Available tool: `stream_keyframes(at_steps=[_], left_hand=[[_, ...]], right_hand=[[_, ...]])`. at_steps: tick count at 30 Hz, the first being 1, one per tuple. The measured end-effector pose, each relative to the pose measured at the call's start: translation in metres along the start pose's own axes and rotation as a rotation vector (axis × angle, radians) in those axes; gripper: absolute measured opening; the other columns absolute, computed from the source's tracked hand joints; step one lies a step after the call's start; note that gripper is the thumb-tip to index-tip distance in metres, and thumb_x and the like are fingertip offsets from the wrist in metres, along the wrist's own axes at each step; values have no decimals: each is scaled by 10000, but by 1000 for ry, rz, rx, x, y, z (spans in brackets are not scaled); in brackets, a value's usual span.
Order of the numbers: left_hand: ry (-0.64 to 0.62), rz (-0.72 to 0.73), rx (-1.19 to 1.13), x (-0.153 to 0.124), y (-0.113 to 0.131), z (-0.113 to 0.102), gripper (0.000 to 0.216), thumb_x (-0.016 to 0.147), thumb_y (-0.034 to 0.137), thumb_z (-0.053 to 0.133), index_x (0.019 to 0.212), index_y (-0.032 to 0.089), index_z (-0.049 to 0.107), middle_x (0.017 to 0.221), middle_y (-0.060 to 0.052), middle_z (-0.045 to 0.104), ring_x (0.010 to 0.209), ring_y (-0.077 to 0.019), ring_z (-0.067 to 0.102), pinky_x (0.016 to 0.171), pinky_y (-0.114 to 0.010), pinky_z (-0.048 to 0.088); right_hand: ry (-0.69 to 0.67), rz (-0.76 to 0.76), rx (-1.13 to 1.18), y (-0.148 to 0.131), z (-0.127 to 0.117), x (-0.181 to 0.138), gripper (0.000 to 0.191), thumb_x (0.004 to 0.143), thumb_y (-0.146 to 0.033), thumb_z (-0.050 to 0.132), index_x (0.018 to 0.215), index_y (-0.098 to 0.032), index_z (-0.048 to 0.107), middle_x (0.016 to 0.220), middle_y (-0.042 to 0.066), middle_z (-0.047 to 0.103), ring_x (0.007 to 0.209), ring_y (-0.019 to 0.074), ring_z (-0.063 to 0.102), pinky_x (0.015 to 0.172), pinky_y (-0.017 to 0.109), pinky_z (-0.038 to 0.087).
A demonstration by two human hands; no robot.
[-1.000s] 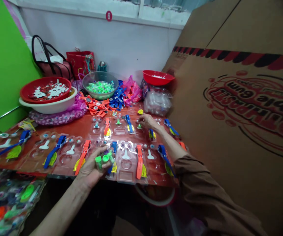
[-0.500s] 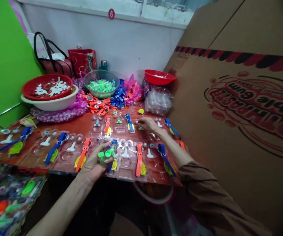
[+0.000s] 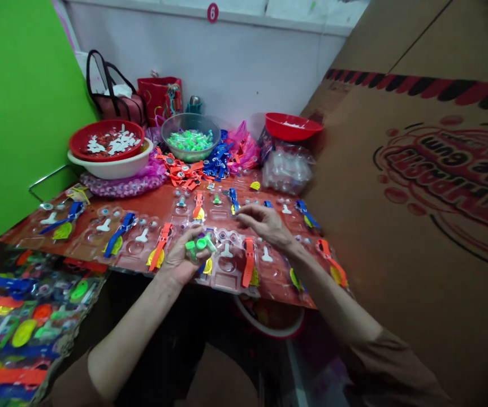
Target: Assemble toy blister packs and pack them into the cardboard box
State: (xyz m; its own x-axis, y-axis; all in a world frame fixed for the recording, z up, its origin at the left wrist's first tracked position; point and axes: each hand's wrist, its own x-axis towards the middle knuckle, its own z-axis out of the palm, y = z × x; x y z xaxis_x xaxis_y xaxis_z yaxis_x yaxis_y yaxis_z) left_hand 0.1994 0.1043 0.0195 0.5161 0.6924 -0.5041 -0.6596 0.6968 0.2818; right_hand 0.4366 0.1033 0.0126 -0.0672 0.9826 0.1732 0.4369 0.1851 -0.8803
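Note:
My left hand [image 3: 181, 255] is palm up over the near row of blister trays, its fingers curled around several small clear tubes with green caps [image 3: 201, 244]. To its right, my right hand [image 3: 268, 225] hovers above the trays with fingers bent and thumb a little apart; nothing shows between them. The clear blister trays [image 3: 223, 281] hold toy watches, among them an orange watch [image 3: 249, 263] and a blue watch [image 3: 119, 236], with white T-shaped pieces [image 3: 266, 255] and yellow discs [image 3: 62, 230]. A small green-capped tube [image 3: 217, 199] sits in a far tray.
At the back stand a grey bowl of green-capped tubes [image 3: 168, 135], a red basin of white pieces [image 3: 78, 141] and loose orange watches [image 3: 180, 170]. A large cardboard box [image 3: 396, 237] walls the right side, a green panel [image 3: 18, 113] the left. Filled packs [image 3: 23, 333] lie lower left.
My right hand has drawn back from a far tray toward my left hand. The left hand still holds the green-capped tubes. The whole view has shifted, so the scene sits further right.

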Motion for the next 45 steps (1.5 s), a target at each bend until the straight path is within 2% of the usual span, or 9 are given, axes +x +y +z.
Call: stream_keyframes(at_steps=[3, 7, 15, 18, 22, 29, 36, 41, 45], left_hand=[[-13, -11, -4, 2, -4, -1, 140, 898, 52, 530, 789, 141, 541, 653, -5, 552, 464, -78, 501, 330, -149, 296], [5, -15, -1, 2, -15, 0, 153, 852, 49, 599, 767, 153, 526, 625, 17, 551, 431, -65, 486, 337, -143, 324], [50, -98, 67, -8, -39, -9, 135, 877, 41, 559, 799, 147, 526, 645, -25, 590, 504, -131, 610, 325, -150, 319], [69, -100, 92, -12, -39, -9, 129, 867, 48, 572, 811, 154, 524, 667, -49, 609, 592, -175, 669, 341, -142, 335], [67, -68, 119, -20, -33, -5, 120, 870, 63, 572, 811, 154, 521, 662, -58, 612, 590, -171, 663, 341, -137, 327], [82, -4, 172, -30, -24, -11, 151, 819, 57, 626, 893, 160, 543, 692, -44, 618, 597, -202, 686, 357, -165, 345], [23, -52, 146, -27, -25, -14, 124, 828, 66, 618, 862, 159, 543, 717, -61, 643, 592, -177, 667, 353, -147, 332], [29, -53, 148, -27, -27, -13, 70, 873, 85, 579, 850, 147, 556, 720, -72, 644, 581, -167, 652, 355, -151, 340], [42, -58, 150, -27, -29, -12, 77, 881, 96, 577, 818, 138, 558, 705, -74, 638, 570, -165, 644, 353, -158, 343]], right_hand=[[-101, -42, 87, -34, 35, -37, 314, 872, -441, 681, 1096, -225, 640, 966, 54, 707, 813, 191, 670, 725, 336, 555], [8, -213, -97, -45, 59, -67, 369, 867, -415, 706, 1204, -282, 635, 1123, 73, 687, 984, 244, 647, 829, 406, 550], [136, -90, -4, -36, 41, -103, 229, 911, -367, 651, 1118, -273, 680, 1021, 59, 708, 927, 226, 674, 809, 384, 563], [161, 23, 95, -25, 20, -94, 261, 874, -413, 684, 1056, -227, 663, 927, 50, 702, 818, 199, 679, 729, 338, 564], [21, 60, -54, -1, -1, -59, 254, 886, -416, 629, 970, -185, 692, 885, 61, 698, 740, 172, 652, 669, 304, 523], [-208, 24, -159, 42, 20, -15, 197, 872, -364, 647, 890, -169, 645, 783, 26, 662, 675, 148, 598, 633, 274, 463], [-52, -190, -544, 55, 44, -23, 193, 939, -370, 615, 958, -185, 668, 917, 59, 610, 764, 168, 561, 675, 279, 434], [-83, -233, -581, 54, 49, -28, 260, 1003, -286, 473, 844, -189, 656, 829, 44, 590, 665, 141, 518, 607, 258, 418], [-23, -257, -454, 36, 47, -37, 207, 986, -264, 513, 938, -183, 698, 850, 50, 632, 689, 147, 573, 629, 263, 459]])
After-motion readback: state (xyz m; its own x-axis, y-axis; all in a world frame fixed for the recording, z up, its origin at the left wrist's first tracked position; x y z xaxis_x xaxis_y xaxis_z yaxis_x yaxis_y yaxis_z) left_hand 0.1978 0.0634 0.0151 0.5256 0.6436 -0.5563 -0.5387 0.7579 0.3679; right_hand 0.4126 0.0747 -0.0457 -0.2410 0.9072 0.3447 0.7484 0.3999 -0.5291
